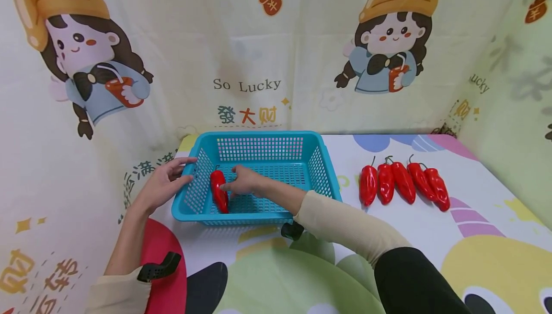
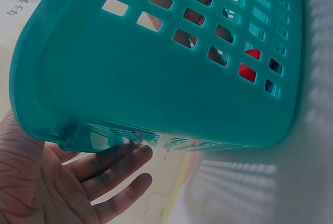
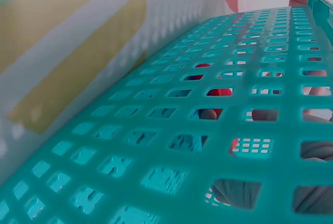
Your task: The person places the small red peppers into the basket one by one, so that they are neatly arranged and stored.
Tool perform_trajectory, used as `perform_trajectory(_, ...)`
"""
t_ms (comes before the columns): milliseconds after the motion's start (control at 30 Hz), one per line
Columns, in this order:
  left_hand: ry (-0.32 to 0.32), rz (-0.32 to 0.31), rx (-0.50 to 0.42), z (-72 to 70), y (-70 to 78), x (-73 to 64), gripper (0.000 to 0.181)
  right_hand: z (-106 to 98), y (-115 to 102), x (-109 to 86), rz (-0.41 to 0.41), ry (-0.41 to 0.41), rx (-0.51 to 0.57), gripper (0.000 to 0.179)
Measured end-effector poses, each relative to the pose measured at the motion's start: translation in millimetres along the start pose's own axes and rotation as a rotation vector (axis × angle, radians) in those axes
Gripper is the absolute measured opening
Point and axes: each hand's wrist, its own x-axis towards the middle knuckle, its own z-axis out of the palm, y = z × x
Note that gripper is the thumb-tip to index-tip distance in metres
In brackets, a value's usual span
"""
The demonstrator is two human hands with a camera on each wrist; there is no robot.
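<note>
A blue plastic basket with perforated walls holds one red chili pepper, which lies along its left side. My left hand grips the basket's left rim, its thumb and index finger over the edge. In the left wrist view, other fingers extend loosely outside the wall. Reaching across the front rim, my right hand is low inside the basket. Its thumb touches or nearly touches the pepper's right side, and the index finger stands apart from it. Through the holes in the right wrist view, only parts of that hand show.
Several red peppers lie in a row on the patterned tablecloth, to the right of the basket. A printed curtain hangs directly behind the table, and more of it closes off both sides.
</note>
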Motion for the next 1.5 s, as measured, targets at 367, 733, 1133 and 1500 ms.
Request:
perform_trajectory(367,0.006,-0.002,-0.002,0.6,-0.3,-1.0,0.063,-6.3,-6.4,-3.7,-0.045,0.051,0.027,0.072)
perform_trajectory(733,0.018,-0.001,-0.009,2.5,-1.6,-0.9,0.063,-16.3,-16.1,-24.5,-0.185,0.195,-0.025,0.075)
perform_trajectory(1133,0.014,0.003,0.000,2.5,-1.8,-0.7,0.060,-17.4,-3.5,-53.6,-0.404,0.272,-0.088,0.073)
perform_trajectory(1500,0.020,0.001,0.004,3.3,-1.8,-0.4,0.059,-19.6,9.4,-72.2,-0.513,0.342,-0.169,0.075)
